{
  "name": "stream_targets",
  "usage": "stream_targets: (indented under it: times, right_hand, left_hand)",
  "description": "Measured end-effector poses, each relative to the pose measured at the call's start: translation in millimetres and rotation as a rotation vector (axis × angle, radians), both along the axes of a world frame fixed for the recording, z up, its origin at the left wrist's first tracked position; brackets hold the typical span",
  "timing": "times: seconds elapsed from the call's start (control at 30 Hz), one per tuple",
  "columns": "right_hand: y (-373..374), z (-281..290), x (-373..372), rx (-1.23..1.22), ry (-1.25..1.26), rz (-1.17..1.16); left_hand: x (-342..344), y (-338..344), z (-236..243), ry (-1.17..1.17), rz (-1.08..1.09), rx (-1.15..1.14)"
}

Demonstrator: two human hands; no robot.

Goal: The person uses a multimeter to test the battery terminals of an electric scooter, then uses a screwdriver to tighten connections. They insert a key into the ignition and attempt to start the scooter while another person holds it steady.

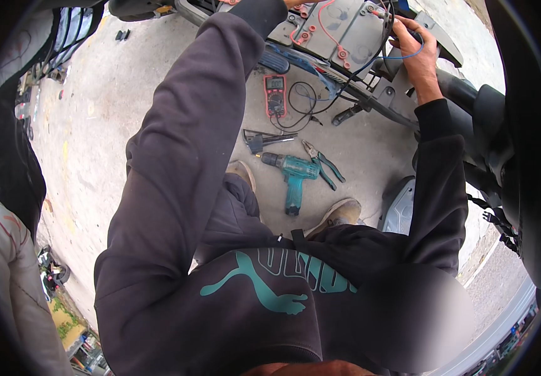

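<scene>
My right hand (420,59) is at the right end of a row of grey batteries (327,28), its fingers closed around a black cable (388,31). A thin blue wire (408,57) runs across that hand. The batteries sit in a vehicle's frame and carry red-ringed terminals (343,54) and red wires. My left arm (189,106) reaches to the top edge, where only a sliver of my left hand (300,2) shows; its fingers are out of sight. Below the frame a red multimeter (275,97) lies on the ground with black leads (295,103) looping beside it.
Between my shoes lies a teal cordless drill (294,172), with pliers (322,164) on its right and a hex key set (264,139) above it. Black vehicle parts (465,94) stand close to my right arm. Another person's pale clothing (10,269) is at the left edge.
</scene>
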State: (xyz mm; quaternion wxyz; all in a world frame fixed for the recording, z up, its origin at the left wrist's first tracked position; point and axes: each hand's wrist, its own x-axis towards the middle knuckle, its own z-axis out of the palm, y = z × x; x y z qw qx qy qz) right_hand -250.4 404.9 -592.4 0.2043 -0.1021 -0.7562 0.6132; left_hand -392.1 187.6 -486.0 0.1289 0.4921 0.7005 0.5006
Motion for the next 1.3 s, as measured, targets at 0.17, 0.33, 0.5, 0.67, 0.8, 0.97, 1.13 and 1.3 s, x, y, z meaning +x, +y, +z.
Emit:
stream_targets:
  times: [0.17, 0.33, 0.5, 0.67, 0.8, 0.97, 1.13, 1.3]
  right_hand:
    - [-3.1, 2.5, 0.9, 0.034, 0.021, -0.001]
    - [-9.7, 7.6, 3.7, 0.081, 0.032, -0.023]
    - [-9.7, 6.5, 2.8, 0.084, 0.037, -0.033]
    - [-12.1, 8.1, 3.4, 0.112, 0.033, -0.047]
    - [-11.7, 8.3, 3.1, 0.104, 0.041, -0.043]
    - [-10.9, 7.4, 2.9, 0.135, 0.042, -0.055]
    - [-14.1, 9.6, 4.2, 0.132, 0.031, -0.063]
    - [-14.2, 8.3, 5.0, 0.112, 0.027, -0.064]
  left_hand:
    - [1.0, 0.0, 1.1, 0.012, 0.011, -0.013]
    - [2.1, 0.0, 2.6, 0.008, 0.022, -0.021]
    - [4.1, -0.9, 4.3, 0.002, 0.036, -0.017]
    - [3.4, -0.9, 4.8, 0.009, 0.035, -0.027]
    - [4.5, -0.6, 5.4, 0.006, 0.047, -0.032]
    - [3.7, 0.0, 5.5, 0.011, 0.053, -0.042]
    - [3.7, -0.8, 4.8, -0.002, 0.039, -0.022]
    - [4.7, 1.0, 10.7, 0.026, 0.047, -0.053]
